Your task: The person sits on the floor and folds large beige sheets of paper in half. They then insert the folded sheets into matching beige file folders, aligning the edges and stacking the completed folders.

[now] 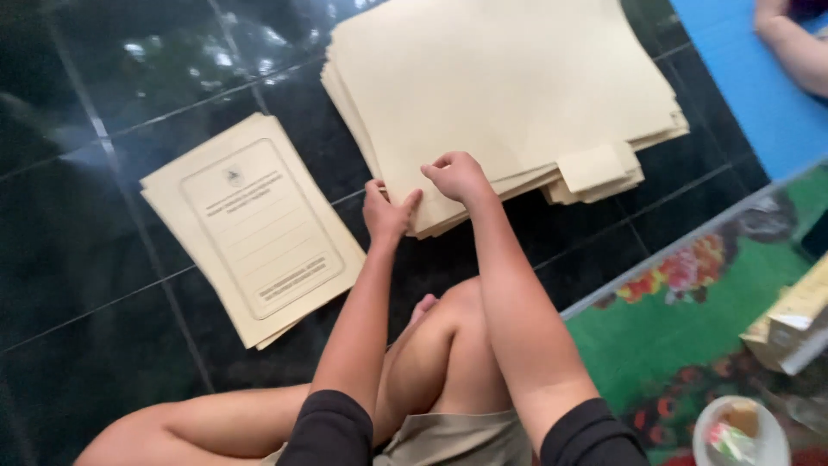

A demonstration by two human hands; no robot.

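Note:
A thick stack of cream paper folders (509, 78) lies open on the black tiled floor (86, 259) ahead of me. My right hand (457, 177) pinches the near edge of the top sheets of that stack. Just left of it, my left hand (385, 211) presses against the stack's near corner, fingers curled on the edge. A smaller pile of folded cream folders (254, 224) with a printed front lies on the floor to the left, apart from both hands.
My bent knees (440, 345) sit just below the hands. A green floral mat (681, 328) lies at the right with a small plate of food (737, 431) and a cardboard box (798, 324). Another person's arm (793, 43) rests on a blue mat at top right.

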